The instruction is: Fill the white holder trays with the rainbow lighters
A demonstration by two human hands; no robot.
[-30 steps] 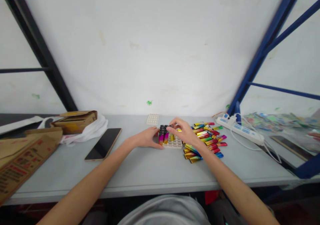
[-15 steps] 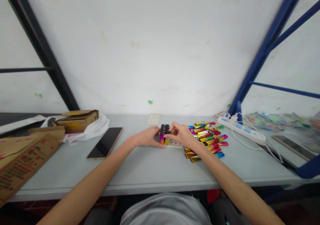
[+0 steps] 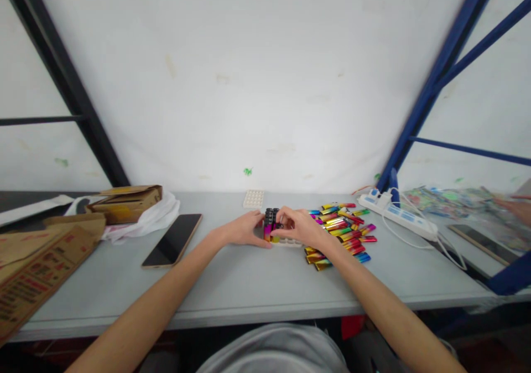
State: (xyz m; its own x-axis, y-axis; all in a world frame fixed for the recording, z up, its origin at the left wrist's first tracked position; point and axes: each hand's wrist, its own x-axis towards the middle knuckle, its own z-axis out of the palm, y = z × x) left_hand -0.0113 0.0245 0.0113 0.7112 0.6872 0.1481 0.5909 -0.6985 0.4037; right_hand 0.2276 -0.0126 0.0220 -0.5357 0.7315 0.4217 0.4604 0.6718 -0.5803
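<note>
A pale tray with holes (image 3: 289, 243) lies on the table in front of me. Slim, shiny coloured tubes with black tops (image 3: 267, 229) stand upright in its left part, packed in rows. My left hand (image 3: 249, 230) curls around the tray's left end, thumb along the near corner and fingers behind. Over the standing tubes my right hand (image 3: 295, 227) is closed in a pinch at a black top; its fingers partly cover the tube and the tray. To the right of it spreads a loose pile of shiny multicoloured tubes (image 3: 344, 232).
A second holed tray (image 3: 253, 198) lies near the wall. At left are a phone (image 3: 172, 240), a cardboard box (image 3: 128, 204) on white plastic and a larger carton (image 3: 45, 268). A power strip (image 3: 398, 215) with cables runs at right. Another person's hand (image 3: 514, 210) shows far right.
My right hand has shifted slightly left and lower over the standing tubes. My left hand keeps its place. Another person's hand has come into view at far right.
</note>
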